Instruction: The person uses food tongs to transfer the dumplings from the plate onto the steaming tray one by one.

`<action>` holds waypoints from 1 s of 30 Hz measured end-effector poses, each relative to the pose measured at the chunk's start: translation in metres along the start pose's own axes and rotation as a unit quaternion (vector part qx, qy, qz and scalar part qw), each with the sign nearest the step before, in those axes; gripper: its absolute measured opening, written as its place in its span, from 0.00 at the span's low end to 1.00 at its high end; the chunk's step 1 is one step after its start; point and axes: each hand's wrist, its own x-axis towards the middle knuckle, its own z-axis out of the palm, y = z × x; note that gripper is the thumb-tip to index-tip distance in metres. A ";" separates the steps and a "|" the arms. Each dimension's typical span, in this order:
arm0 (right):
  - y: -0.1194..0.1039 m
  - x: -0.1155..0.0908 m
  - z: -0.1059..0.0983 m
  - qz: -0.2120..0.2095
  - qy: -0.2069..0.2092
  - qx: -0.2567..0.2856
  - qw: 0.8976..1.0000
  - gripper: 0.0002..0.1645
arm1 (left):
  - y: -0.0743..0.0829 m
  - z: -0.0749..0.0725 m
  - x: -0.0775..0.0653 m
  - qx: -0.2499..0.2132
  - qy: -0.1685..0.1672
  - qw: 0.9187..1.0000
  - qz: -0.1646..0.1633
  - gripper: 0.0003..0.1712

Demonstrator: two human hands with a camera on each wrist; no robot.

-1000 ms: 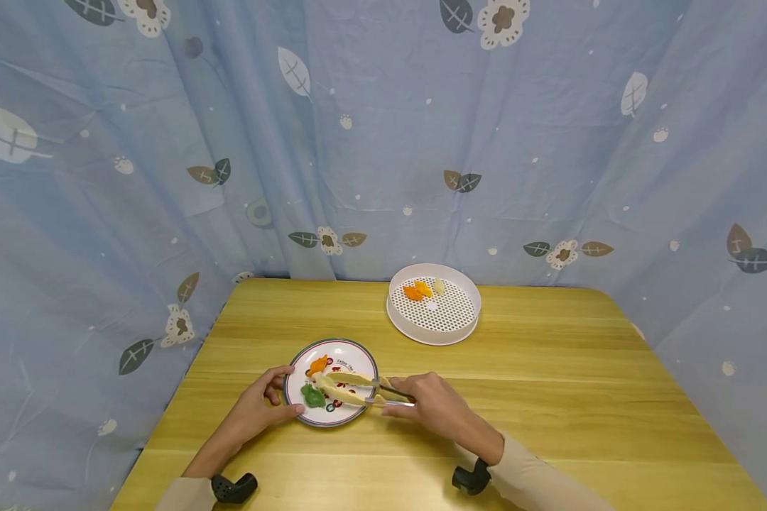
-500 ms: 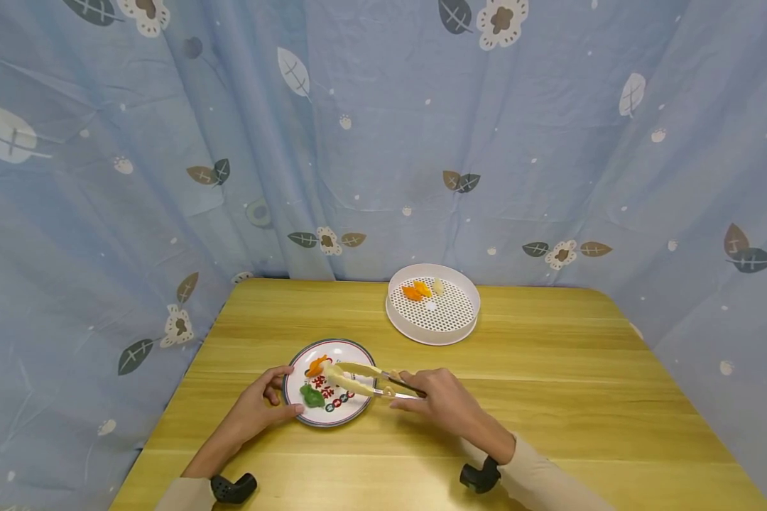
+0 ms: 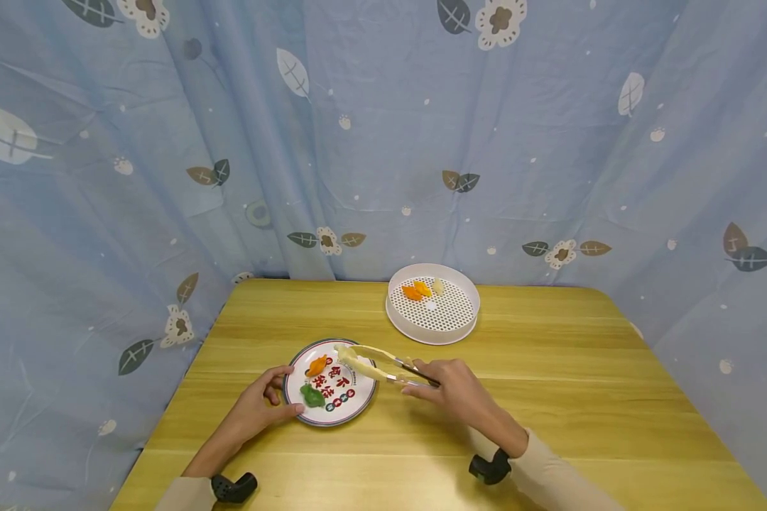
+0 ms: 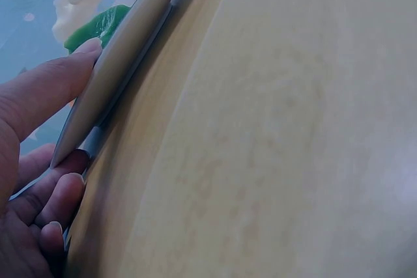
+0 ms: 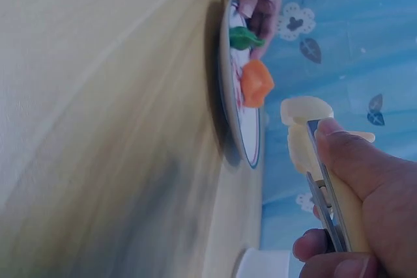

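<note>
My left hand [image 3: 256,408] holds the near-left rim of a white plate [image 3: 361,401] with red lettering, thumb above and fingers below, as the left wrist view shows. On the plate lie an orange dumpling-like piece [image 3: 316,366] and a green one [image 3: 312,396]. The right hand [image 3: 457,387] grips a pair of tongs [image 3: 361,365] with cream heads and metal arms. Those heads are over the plate's far right side, and the right wrist view has them raised off its surface. A small whitish bit shows at their tips; I cannot tell whether it is a held piece.
Near the table's back edge stands a round white tray [image 3: 434,338] with a perforated bottom. Orange, yellow [image 3: 422,289] and pale pieces [image 3: 437,286] sit in it. A blue patterned curtain [image 3: 383,142] hangs behind the wooden table [image 3: 550,390].
The right hand has drawn the tongs from the plate's left part toward the right and back, uncovering the red lettering. The left hand and plate are almost unmoved.
</note>
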 end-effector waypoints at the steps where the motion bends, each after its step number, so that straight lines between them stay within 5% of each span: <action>1: 0.001 0.000 -0.002 0.002 0.003 0.001 1.000 0.33 | 0.000 0.000 0.000 0.000 0.000 1.000 0.001 0.47; 11: 0.013 0.003 -0.016 -0.006 0.037 -0.018 0.999 0.30 | 0.002 -0.001 -0.001 -0.001 -0.003 1.000 -0.004 0.47; 30: 0.048 0.001 -0.043 0.059 0.047 -0.051 0.996 0.34 | 0.004 0.000 -0.001 0.003 -0.003 1.000 -0.009 0.46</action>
